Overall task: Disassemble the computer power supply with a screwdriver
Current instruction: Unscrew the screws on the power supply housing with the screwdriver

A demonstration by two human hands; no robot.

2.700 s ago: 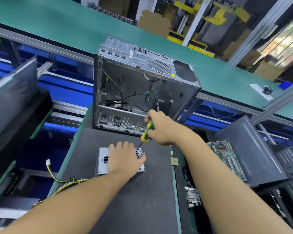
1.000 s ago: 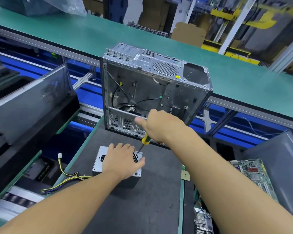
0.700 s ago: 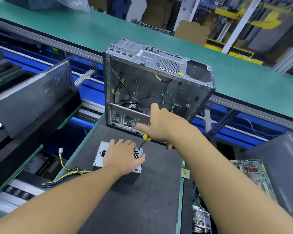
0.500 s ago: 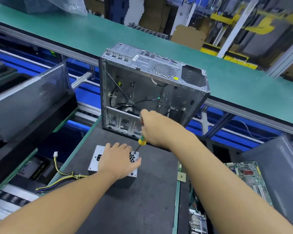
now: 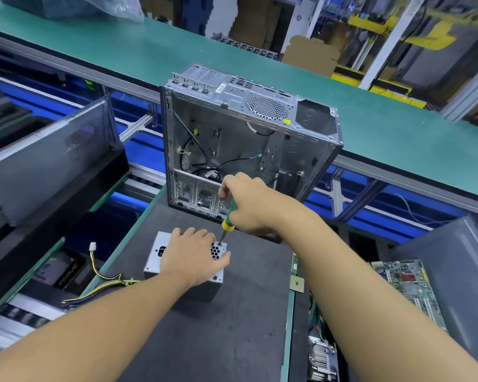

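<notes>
Right hand [image 5: 250, 206] grips screwdriver [image 5: 228, 222], tip at power supply [image 5: 151, 261] corner.

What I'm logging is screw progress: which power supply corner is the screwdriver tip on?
The far right corner, beside the honeycomb vent; the right hand's screwdriver slants down to it. The near right screw stands free.

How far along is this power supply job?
Done: the power supply lies on the mat, outside the open case. In hand: the left hand presses it down while the right hand holds the screwdriver tip on a far corner screw. Left: the near corner screw is still in.
</notes>
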